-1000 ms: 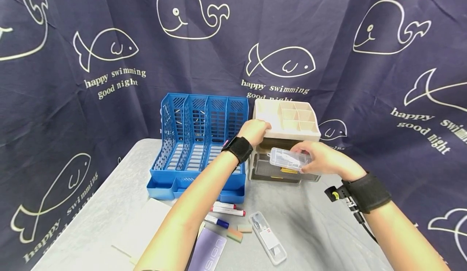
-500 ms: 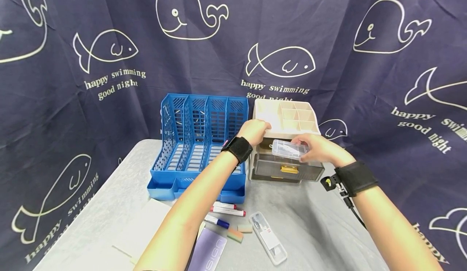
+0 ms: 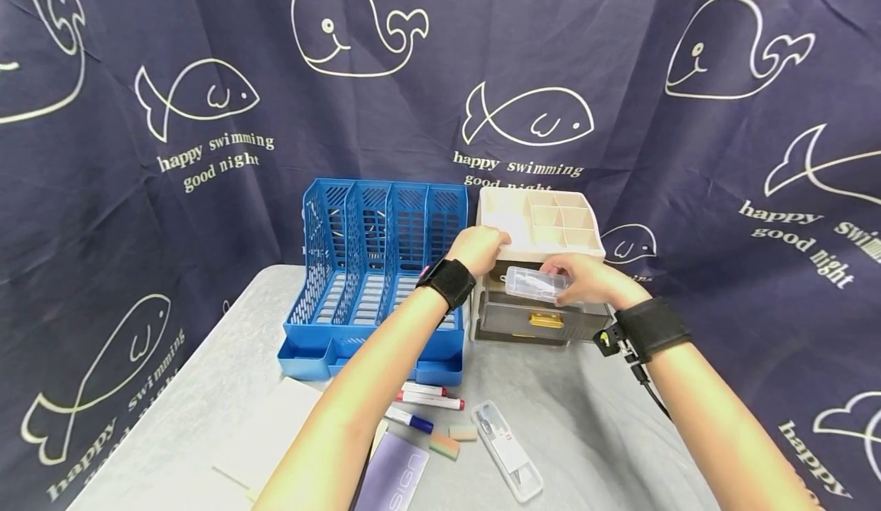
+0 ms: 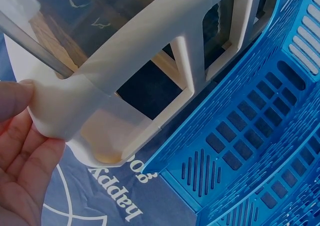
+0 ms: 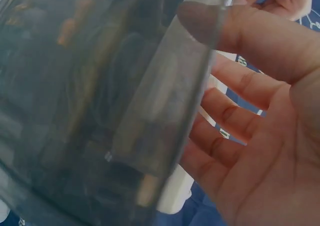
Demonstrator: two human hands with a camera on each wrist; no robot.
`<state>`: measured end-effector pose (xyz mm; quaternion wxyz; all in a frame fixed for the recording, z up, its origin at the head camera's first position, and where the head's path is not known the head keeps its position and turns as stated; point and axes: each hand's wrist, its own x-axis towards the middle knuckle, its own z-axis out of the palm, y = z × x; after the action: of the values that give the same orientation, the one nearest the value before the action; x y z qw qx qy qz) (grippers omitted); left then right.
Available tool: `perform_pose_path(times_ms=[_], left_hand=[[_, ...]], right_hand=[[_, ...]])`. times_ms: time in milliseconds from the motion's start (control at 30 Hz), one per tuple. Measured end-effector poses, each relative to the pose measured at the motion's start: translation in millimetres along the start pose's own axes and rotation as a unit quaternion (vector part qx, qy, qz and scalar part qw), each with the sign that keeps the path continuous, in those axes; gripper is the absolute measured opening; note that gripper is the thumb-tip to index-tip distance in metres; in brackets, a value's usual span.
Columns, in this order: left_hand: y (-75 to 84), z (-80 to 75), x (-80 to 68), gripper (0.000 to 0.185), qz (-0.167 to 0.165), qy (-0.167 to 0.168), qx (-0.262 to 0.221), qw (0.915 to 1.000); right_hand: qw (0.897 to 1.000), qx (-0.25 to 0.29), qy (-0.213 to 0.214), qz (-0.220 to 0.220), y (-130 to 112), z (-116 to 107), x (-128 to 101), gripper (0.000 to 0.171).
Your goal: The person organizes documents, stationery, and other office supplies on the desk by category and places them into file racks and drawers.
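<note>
A beige desk organizer (image 3: 544, 224) with a divided top tray stands at the back of the grey table (image 3: 592, 427). My left hand (image 3: 492, 239) grips its front left corner; in the left wrist view the fingers (image 4: 20, 151) curl round that beige corner (image 4: 65, 116). My right hand (image 3: 560, 278) holds a small clear plastic box (image 3: 535, 284) just above the organizer's pulled-out smoky drawer (image 3: 544, 318) with a yellow handle. In the right wrist view the clear box (image 5: 100, 110) fills the frame, with the thumb and fingers (image 5: 250, 126) clamped on its edge.
A blue slotted file rack (image 3: 375, 266) stands touching the organizer's left side. Near the front lie markers (image 3: 430, 398), two erasers (image 3: 450, 438), a clear pen case (image 3: 505, 450), a purple booklet (image 3: 392, 476) and white paper (image 3: 268, 434). A dark whale-print curtain hangs behind.
My right hand has carried the clear box up and away from me, closer to the organizer and over the drawer. The left hand has stayed on the organizer's corner.
</note>
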<state>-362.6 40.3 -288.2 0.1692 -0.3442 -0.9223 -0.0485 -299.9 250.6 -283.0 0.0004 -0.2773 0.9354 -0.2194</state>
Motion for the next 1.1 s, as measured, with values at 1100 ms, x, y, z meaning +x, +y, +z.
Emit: perform_pose_path(times_ms=[1100], left_hand=[[1.2,-0.3,0.7,0.03,-0.009,-0.005,-0.006,0.9999]], right_hand=[[0.999,-0.034,-0.037,0.013,22.8,27.1,14.0,0.039]])
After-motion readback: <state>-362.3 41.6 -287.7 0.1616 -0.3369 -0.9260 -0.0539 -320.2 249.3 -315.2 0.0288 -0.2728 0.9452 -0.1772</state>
